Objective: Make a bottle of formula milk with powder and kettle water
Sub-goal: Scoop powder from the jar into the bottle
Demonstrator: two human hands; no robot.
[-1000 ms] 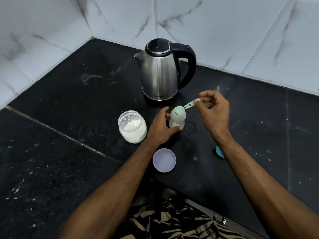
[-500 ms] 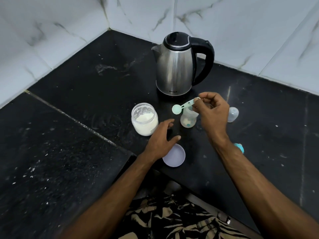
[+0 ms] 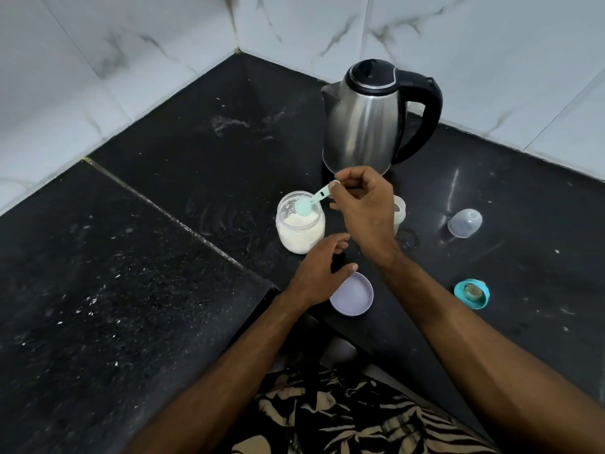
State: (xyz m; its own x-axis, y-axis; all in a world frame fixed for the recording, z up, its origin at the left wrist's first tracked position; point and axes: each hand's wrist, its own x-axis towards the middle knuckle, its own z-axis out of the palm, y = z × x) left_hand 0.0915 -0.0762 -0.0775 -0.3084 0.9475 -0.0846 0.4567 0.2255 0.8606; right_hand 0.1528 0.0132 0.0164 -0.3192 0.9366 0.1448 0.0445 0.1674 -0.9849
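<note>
The right hand (image 3: 363, 204) pinches the light, stiff scoop (image 3: 311, 203) by its handle end, bowl over the open powder jar (image 3: 300, 226). The left hand (image 3: 319, 273) hovers with fingers relaxed and empty beside the jar, which looks smooth and best gripped round its sides.

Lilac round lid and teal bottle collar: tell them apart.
The lilac round lid is wider and plain, a shallow dish by the left hand; the teal bottle collar is smaller and ringed around a pale centre, lying apart to the right. Both rest loose on the black counter.
</note>
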